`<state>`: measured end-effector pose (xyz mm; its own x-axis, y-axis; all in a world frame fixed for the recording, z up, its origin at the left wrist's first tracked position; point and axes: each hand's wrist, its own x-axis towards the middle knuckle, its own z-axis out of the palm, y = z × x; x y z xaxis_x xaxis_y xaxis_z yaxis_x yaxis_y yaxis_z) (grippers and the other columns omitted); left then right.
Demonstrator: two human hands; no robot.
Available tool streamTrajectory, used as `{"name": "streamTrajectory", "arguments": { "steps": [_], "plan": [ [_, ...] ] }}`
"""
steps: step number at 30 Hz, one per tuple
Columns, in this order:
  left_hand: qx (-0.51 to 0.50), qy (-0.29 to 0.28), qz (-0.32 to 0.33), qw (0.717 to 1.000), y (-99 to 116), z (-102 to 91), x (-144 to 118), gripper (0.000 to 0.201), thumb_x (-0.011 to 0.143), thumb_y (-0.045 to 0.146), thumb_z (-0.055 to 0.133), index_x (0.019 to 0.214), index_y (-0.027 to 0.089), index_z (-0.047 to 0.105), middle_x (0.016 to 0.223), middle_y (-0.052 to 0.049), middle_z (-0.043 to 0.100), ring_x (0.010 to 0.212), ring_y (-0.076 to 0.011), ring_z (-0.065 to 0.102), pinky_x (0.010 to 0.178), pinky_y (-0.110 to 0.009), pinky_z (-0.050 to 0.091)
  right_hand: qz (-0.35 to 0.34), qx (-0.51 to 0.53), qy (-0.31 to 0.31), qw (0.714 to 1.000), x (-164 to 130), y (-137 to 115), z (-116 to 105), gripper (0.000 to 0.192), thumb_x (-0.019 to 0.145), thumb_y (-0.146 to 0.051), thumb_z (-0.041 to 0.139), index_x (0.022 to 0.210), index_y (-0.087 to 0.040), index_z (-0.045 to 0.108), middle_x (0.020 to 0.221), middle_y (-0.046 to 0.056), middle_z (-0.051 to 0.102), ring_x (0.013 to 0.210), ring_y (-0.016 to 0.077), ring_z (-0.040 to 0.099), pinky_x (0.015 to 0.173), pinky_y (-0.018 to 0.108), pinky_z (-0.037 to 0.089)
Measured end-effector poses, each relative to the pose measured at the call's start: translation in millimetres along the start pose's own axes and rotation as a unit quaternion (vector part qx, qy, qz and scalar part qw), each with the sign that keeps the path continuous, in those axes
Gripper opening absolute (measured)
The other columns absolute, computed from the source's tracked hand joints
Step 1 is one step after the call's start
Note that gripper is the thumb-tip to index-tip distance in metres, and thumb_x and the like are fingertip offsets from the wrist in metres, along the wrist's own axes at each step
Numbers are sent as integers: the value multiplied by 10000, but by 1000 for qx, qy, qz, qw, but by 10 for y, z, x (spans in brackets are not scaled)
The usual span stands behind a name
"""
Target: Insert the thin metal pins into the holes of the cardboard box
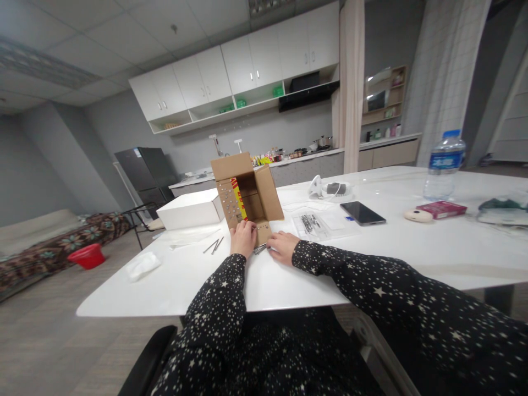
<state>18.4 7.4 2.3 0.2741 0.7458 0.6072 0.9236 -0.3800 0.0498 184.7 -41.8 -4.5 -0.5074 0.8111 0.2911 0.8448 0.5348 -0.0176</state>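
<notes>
A brown cardboard box [270, 192] stands open toward me on the white table, its flaps spread. Small silvery dots cover its left flap, beside red and yellow tape. My left hand [243, 238] is closed over the left part of the box's lower flap, with its fingertips partly hidden. Several thin metal rods [260, 249] lie at the front edge of that flap. My right hand [284, 247] rests on the table to the right, its bent fingers closed at the rods' ends. More loose metal rods [214, 245] lie left of my left hand.
A white box [190, 209] stands behind on the left, and crumpled white plastic [142, 266] lies nearer. To the right are a clear plastic bag [313, 226], a phone [363, 213], a pink pack [442, 209] and a water bottle [443, 165]. The table's front edge [297, 306] is close to me.
</notes>
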Motion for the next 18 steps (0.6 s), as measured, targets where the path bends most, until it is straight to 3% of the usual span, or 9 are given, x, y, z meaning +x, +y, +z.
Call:
{"name": "streamTrajectory", "arguments": {
  "steps": [18],
  "plan": [
    [29,-15,-2,999,18,-21,11,221,932,256,344,982,204,553,1028,-89,588,978,-230,522,857,-390,333,-6,-2,6,1000,-18,-7,-23,240,860,-273,460,1012,-209,634,1027,81,600,937,223,523,764,323,400]
  ]
}}
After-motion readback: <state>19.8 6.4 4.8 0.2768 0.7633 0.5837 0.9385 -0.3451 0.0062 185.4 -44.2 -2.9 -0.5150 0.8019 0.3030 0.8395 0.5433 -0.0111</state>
